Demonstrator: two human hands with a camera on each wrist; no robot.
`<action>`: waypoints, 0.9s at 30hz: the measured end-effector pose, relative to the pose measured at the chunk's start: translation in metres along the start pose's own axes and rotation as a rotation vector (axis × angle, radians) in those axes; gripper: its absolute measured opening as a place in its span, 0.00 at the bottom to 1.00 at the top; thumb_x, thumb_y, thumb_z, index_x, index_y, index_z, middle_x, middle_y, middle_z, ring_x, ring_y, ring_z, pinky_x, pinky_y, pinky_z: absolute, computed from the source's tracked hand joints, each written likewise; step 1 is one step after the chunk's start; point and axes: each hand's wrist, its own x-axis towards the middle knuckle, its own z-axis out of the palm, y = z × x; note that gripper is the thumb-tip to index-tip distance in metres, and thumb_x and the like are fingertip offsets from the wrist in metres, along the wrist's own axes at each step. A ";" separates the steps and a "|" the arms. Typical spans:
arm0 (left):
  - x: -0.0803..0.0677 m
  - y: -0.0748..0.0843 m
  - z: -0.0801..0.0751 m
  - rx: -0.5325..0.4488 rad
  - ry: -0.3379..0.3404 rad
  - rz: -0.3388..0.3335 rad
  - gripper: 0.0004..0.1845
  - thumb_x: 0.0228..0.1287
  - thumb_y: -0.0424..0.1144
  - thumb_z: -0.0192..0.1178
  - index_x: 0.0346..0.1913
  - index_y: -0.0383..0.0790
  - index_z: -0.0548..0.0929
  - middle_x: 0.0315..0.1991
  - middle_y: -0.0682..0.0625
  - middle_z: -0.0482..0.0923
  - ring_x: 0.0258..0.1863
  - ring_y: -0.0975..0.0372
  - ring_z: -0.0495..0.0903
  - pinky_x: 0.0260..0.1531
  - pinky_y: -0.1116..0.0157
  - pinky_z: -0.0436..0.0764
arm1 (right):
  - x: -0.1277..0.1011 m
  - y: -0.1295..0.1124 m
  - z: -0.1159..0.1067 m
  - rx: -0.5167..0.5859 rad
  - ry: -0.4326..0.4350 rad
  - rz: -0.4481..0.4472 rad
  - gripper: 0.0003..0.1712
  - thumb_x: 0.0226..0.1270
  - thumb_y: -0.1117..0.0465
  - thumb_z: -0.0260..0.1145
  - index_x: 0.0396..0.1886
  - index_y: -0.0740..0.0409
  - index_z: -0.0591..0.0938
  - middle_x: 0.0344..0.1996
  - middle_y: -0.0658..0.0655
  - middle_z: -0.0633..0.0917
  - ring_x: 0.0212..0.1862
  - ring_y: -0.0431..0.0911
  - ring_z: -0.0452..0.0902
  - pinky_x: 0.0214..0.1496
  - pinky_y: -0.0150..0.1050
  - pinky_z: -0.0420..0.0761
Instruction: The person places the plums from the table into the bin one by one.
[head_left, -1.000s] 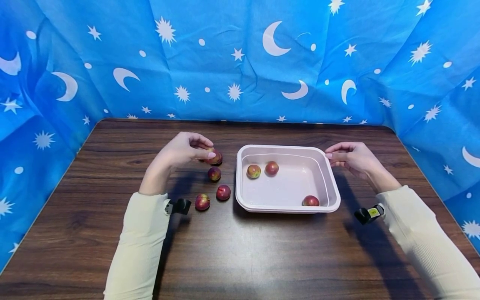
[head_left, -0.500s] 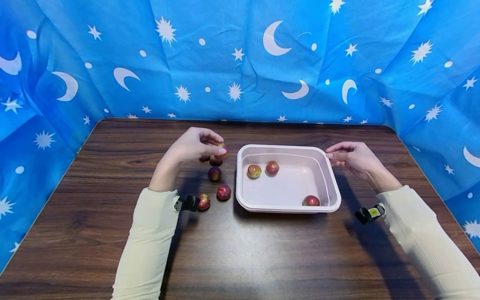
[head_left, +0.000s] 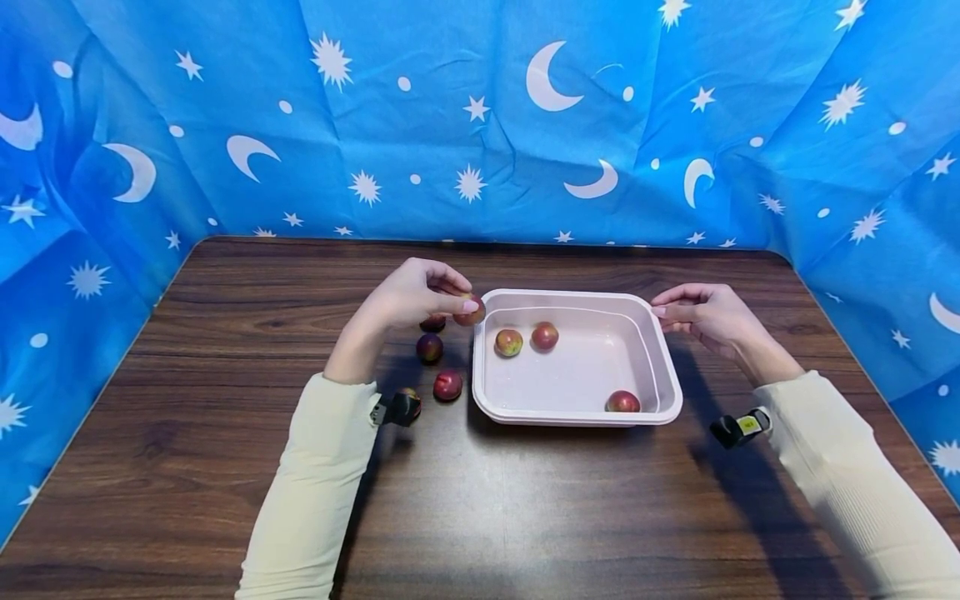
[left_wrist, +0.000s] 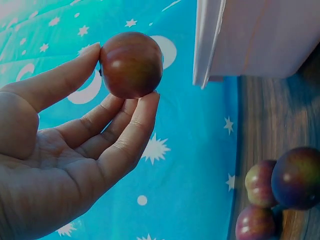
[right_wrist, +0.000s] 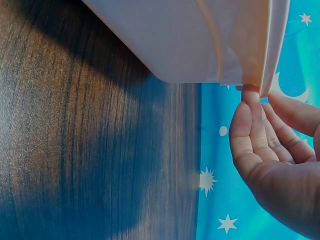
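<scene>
My left hand [head_left: 416, 296] pinches a red plum [left_wrist: 131, 65] between thumb and fingertips. In the head view that plum overlaps the left rim of a pale plastic tub [head_left: 577, 415]. My right hand [head_left: 705, 317] pinches the tub's far right rim, thumb on one side and fingers beneath, as the right wrist view shows. Inside the tub lie a yellow-green and red plum [head_left: 508, 342], a red plum [head_left: 544, 336] beside it, and another red plum [head_left: 622, 402] at the near right corner.
Left of the tub on the brown wooden table [head_left: 480, 517] lie several plums, among them a dark plum [head_left: 430, 348] and a red plum [head_left: 447, 386]. One is partly hidden by the left wrist camera [head_left: 401, 409]. A blue star-and-moon cloth [head_left: 450, 125] hangs behind the table.
My left hand has lifted the plum from the group on the table and carried it right to the tub's left rim. My right hand stays at the tub's rim.
</scene>
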 end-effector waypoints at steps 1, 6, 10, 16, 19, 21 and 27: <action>0.000 0.001 0.002 0.003 -0.001 0.004 0.16 0.56 0.39 0.65 0.45 0.33 0.79 0.37 0.43 0.79 0.35 0.53 0.76 0.29 0.66 0.76 | 0.000 0.000 0.000 0.000 0.000 0.000 0.13 0.62 0.66 0.61 0.45 0.68 0.77 0.29 0.48 0.83 0.32 0.42 0.80 0.39 0.34 0.79; 0.003 0.003 0.010 -0.012 -0.017 0.016 0.15 0.56 0.40 0.65 0.42 0.33 0.80 0.33 0.44 0.81 0.36 0.52 0.77 0.29 0.66 0.73 | 0.000 0.000 0.000 0.018 -0.003 -0.004 0.09 0.62 0.67 0.62 0.42 0.65 0.80 0.29 0.49 0.83 0.32 0.42 0.80 0.39 0.34 0.79; 0.004 0.004 0.017 -0.049 -0.022 0.004 0.14 0.56 0.39 0.65 0.41 0.34 0.80 0.33 0.45 0.81 0.34 0.57 0.78 0.31 0.66 0.73 | 0.000 0.001 0.000 0.029 -0.005 -0.009 0.08 0.62 0.67 0.62 0.40 0.62 0.81 0.29 0.49 0.83 0.32 0.42 0.80 0.38 0.33 0.80; 0.007 0.007 0.029 -0.093 -0.030 -0.009 0.12 0.55 0.36 0.65 0.40 0.32 0.80 0.33 0.44 0.80 0.31 0.59 0.78 0.33 0.66 0.76 | 0.000 0.002 0.001 0.018 -0.004 -0.011 0.11 0.63 0.68 0.60 0.44 0.68 0.78 0.29 0.49 0.83 0.33 0.42 0.80 0.38 0.33 0.80; 0.008 0.007 0.034 -0.103 -0.036 -0.028 0.12 0.55 0.35 0.65 0.40 0.32 0.79 0.33 0.44 0.79 0.31 0.59 0.78 0.36 0.63 0.78 | 0.000 0.001 0.001 0.005 -0.001 -0.008 0.12 0.63 0.67 0.61 0.44 0.68 0.78 0.29 0.48 0.83 0.33 0.42 0.80 0.39 0.34 0.79; 0.009 0.007 0.035 -0.111 -0.039 -0.036 0.12 0.54 0.35 0.66 0.40 0.32 0.79 0.34 0.44 0.79 0.32 0.58 0.78 0.39 0.59 0.78 | 0.000 0.001 0.001 0.001 0.001 -0.007 0.11 0.63 0.67 0.61 0.44 0.67 0.78 0.29 0.48 0.83 0.33 0.42 0.80 0.39 0.34 0.79; 0.011 0.006 0.036 -0.086 -0.014 -0.012 0.13 0.53 0.34 0.66 0.41 0.31 0.79 0.36 0.44 0.78 0.33 0.59 0.75 0.39 0.59 0.77 | 0.001 0.001 0.001 0.040 -0.005 -0.013 0.06 0.63 0.68 0.60 0.36 0.57 0.82 0.29 0.49 0.83 0.32 0.43 0.80 0.37 0.33 0.80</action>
